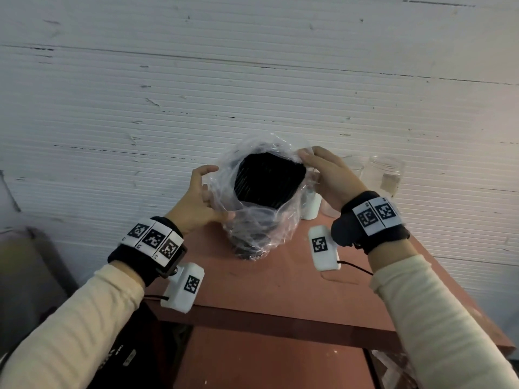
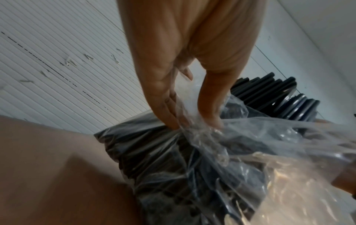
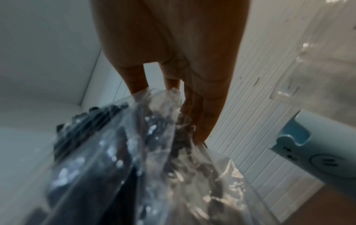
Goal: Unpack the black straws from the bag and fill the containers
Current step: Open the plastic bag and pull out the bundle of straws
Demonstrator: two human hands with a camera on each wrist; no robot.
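With your left hand [image 1: 200,197] and right hand [image 1: 327,175] each pinching the bag [image 1: 261,220] rim, a jerk could tip the black straws [image 1: 269,179] off the tabletop [image 1: 280,284].

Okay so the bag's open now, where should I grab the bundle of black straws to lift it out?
Grip the straws near their exposed upper ends, coming straight down from above. The bundle stands upright in the clear bag, whose mouth the left hand and right hand hold apart; plastic wraps the sides lower down.
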